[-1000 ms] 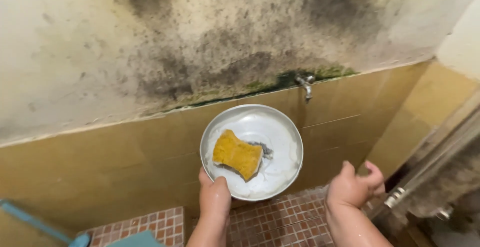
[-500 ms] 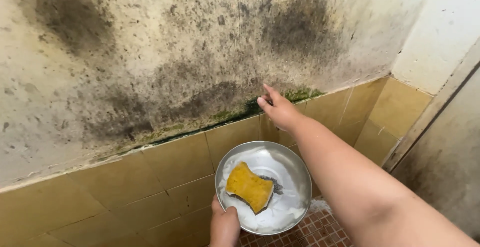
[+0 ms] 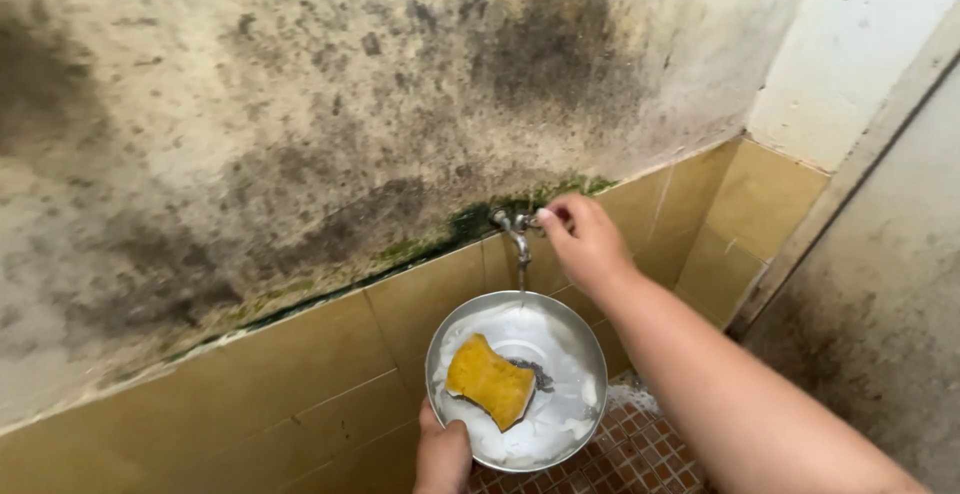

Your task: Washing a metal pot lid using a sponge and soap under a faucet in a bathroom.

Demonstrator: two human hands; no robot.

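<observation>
Left grip (image 3: 442, 454) grasping steel plate (image 3: 590, 354) rim | right grip (image 3: 583, 242) pinching tap (image 3: 516, 230) handle | sponge (image 3: 489, 381) on plate

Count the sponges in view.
1. The yellow sponge lies in the soapy metal plate, which the left hand holds under the tap. The right hand is at the tap handle. None seen elsewhere.

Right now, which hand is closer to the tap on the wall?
The right hand. Its fingers touch the tap at the handle. The left hand is far below, holding the rim of the metal plate with the yellow sponge under the spout.
</observation>
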